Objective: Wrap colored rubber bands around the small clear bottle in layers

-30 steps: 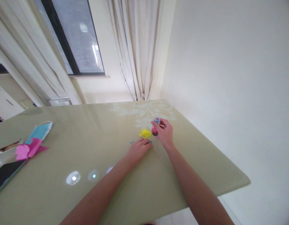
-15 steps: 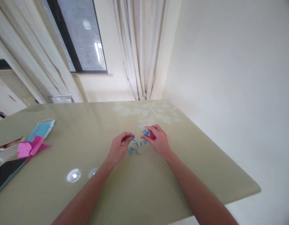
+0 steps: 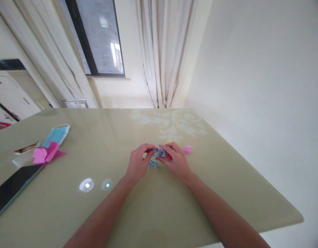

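My right hand (image 3: 178,162) is closed around a small clear container (image 3: 162,153) with a red-pink part, tilted with its near end toward my other hand. Blue pieces show through its clear wall. At that end, my left hand (image 3: 138,161) pinches blue paper clips (image 3: 154,150) between thumb and fingertips. Beneath both hands, several loose blue paper clips (image 3: 155,165) lie on the table (image 3: 154,203). Beyond my right fingers a bit of something yellow (image 3: 168,142) shows, mostly hidden. A small pink object (image 3: 187,149) sits to the right of that hand.
On the left lie a blue face mask (image 3: 56,135), crumpled pink paper or cloth (image 3: 46,153), a brown strip in clear wrap (image 3: 27,148) and a dark phone or tablet (image 3: 18,181). A wall (image 3: 257,86) runs beyond the table's right edge.
My left hand has moved right, bringing the paper clips up to the container's end. The view has shifted a little, and the pink and yellow objects have come into sight by my right hand.
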`<state>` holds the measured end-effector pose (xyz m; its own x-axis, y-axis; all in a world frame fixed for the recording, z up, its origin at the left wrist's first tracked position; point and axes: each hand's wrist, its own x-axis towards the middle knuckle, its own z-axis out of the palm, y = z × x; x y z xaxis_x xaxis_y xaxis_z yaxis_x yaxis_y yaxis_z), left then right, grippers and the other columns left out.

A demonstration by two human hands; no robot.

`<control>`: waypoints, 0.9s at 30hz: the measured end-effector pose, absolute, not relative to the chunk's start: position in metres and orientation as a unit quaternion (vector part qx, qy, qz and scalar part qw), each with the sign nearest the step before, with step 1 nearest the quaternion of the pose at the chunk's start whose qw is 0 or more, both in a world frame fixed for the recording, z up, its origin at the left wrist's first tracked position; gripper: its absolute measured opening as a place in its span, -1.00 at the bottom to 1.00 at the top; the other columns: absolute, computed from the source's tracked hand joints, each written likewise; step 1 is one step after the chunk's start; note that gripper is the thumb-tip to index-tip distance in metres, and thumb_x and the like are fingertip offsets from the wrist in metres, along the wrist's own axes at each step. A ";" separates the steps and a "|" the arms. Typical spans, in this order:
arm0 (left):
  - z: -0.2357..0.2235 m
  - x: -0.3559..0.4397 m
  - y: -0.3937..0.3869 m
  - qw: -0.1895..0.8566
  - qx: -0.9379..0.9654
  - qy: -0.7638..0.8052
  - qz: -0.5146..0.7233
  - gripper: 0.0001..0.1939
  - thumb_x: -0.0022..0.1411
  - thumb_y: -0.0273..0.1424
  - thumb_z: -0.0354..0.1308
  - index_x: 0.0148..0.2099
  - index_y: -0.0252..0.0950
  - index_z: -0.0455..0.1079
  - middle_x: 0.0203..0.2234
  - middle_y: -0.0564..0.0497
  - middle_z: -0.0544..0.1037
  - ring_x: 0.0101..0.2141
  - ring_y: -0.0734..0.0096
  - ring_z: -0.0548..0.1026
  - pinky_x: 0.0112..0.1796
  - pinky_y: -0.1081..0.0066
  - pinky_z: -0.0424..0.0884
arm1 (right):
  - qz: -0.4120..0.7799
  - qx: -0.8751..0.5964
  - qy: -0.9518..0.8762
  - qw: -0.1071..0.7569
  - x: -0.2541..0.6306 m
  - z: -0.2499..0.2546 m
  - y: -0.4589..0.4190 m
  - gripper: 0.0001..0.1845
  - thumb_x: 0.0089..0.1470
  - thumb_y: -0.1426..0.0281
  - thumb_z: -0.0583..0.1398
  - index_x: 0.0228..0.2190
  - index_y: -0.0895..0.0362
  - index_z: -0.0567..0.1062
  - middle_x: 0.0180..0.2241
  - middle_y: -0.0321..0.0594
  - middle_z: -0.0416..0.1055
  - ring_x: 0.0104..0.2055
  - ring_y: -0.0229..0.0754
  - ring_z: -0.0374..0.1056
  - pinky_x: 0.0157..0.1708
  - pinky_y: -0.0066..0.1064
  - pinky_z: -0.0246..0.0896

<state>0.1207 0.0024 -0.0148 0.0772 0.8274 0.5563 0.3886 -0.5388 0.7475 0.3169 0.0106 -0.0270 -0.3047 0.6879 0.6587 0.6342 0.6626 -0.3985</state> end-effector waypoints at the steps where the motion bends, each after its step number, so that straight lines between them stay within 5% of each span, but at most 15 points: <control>1: -0.015 0.120 0.003 0.197 0.706 0.432 0.525 -0.88 0.35 -0.44 0.21 -0.13 -0.20 0.58 -0.31 0.07 0.68 -0.30 0.39 0.62 -0.21 0.40 0.55 | 0.032 -0.408 -0.807 0.425 0.317 -0.027 0.010 -0.53 0.12 0.26 0.44 0.06 0.01 0.57 -0.15 -0.10 0.50 -0.11 0.00 0.47 -0.10 -0.17 0.47; 10: -0.018 0.116 0.005 0.106 0.760 0.361 0.530 -0.86 0.39 -0.45 0.21 -0.14 -0.21 0.62 -0.24 -0.01 0.66 -0.20 0.37 0.62 -0.13 0.40 0.57 | 0.022 -0.398 -0.811 0.429 0.319 -0.024 0.010 -0.54 0.16 0.28 0.41 0.08 0.00 0.56 -0.13 -0.08 0.50 -0.09 0.01 0.46 -0.07 -0.14 0.46; 27: -0.021 0.113 0.012 0.192 0.782 0.396 0.442 -0.75 0.45 -0.43 0.06 -0.08 -0.19 0.59 -0.15 -0.07 0.55 -0.11 0.29 0.55 -0.04 0.27 0.52 | 0.018 -0.407 -0.815 0.411 0.322 -0.024 0.012 -0.56 0.17 0.31 0.39 0.08 -0.01 0.58 -0.14 -0.07 0.49 -0.08 0.03 0.44 -0.06 -0.10 0.46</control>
<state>0.1126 0.0117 -0.0214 0.2966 0.7888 0.5384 0.4496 -0.6127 0.6500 0.3224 0.0124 -0.0238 -0.3302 0.6789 0.6558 0.6496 0.6675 -0.3639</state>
